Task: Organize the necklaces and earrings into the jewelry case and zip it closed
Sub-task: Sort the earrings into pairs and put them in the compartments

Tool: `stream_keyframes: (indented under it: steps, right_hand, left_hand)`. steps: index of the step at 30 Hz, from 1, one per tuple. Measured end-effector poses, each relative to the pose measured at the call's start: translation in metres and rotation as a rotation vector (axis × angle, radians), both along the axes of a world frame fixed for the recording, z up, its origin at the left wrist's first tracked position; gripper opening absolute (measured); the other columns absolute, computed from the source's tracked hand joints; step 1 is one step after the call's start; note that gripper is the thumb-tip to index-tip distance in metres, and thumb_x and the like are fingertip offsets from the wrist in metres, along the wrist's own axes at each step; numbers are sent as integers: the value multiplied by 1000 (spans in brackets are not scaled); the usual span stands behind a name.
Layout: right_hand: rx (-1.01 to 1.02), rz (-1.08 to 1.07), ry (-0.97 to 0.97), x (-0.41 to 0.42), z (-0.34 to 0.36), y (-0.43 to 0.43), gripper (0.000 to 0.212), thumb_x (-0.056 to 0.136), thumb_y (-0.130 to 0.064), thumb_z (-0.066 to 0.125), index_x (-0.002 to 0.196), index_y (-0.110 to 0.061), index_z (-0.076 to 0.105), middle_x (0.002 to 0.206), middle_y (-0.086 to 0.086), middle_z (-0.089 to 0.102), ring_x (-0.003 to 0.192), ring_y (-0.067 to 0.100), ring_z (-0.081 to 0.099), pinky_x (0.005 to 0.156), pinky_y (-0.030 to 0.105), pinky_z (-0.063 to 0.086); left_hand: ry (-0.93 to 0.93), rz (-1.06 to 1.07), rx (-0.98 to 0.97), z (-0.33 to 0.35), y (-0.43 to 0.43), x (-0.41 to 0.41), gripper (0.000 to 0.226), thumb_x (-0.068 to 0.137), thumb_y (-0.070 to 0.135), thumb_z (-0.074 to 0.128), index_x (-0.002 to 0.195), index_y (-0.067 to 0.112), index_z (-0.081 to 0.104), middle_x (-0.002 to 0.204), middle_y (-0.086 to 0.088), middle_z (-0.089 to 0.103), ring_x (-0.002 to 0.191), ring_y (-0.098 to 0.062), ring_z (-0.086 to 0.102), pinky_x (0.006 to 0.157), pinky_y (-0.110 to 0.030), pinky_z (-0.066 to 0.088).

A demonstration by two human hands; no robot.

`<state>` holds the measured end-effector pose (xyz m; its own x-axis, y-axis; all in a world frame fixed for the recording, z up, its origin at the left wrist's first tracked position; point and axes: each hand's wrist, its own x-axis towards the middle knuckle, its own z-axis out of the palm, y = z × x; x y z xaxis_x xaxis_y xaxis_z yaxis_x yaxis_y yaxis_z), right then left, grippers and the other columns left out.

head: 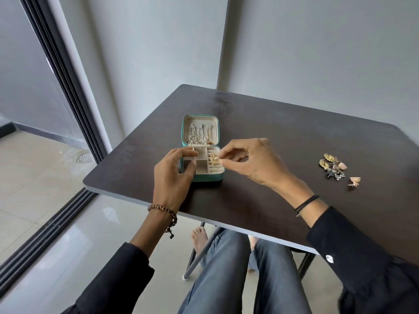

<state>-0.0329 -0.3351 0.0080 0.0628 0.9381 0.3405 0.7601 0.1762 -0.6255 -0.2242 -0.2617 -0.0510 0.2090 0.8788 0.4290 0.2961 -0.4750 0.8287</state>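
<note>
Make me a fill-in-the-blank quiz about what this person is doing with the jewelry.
1. The jewelry case lies ____ on the table.
2. The necklaces sit in its ____.
3. The right hand pinches a ____ earring over the case.
4. More loose earrings lie on the table to the case's ____.

Missing words: open; lid; gold; right.

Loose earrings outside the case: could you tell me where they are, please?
Head view: the loose earrings lie clustered on the table, right of the right hand and the jewelry case.
</note>
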Motion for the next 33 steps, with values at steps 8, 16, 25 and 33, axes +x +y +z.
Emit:
stream_keyframes:
  steps: [8, 16, 25, 33]
  right_hand:
    - [5, 21, -130, -5, -7, 4, 8, 82, -17, 84, 90, -17, 82, 87, -5, 77, 77, 5, 68, 67, 7, 48]
    - [-38, 70, -206, -4, -8, 10, 11, 86, -15, 78, 95, -17, 82, 97, -6, 74, 77, 9, 67, 71, 22, 57]
    - [-53, 40, -248, -2, -19, 5, 20, 94, -22, 66, 107, -27, 79, 103, -15, 70, 91, 3, 54, 71, 14, 39]
    - [44, -32, -134, -7, -16, -3, 21, 92, -12, 68, 112, -17, 74, 100, -9, 72, 87, 5, 66, 62, 9, 45]
  left_hand:
    - [-34, -7, 27, -7, 1, -1, 14, 89, 11, 72, 100, 18, 74, 118, 5, 70, 111, -6, 63, 91, -18, 54]
    - [-22, 13, 32, -8, 1, -1, 14, 89, 13, 73, 101, 18, 74, 117, 6, 71, 109, -4, 63, 91, -16, 52]
    - [-10, 21, 21, -6, -1, -1, 14, 90, 13, 71, 103, 18, 73, 120, 6, 70, 111, -5, 61, 87, -15, 55]
    - [23, 62, 35, 11, -9, 5, 14, 93, 10, 66, 102, 18, 73, 118, 4, 70, 103, -13, 66, 81, -26, 58]
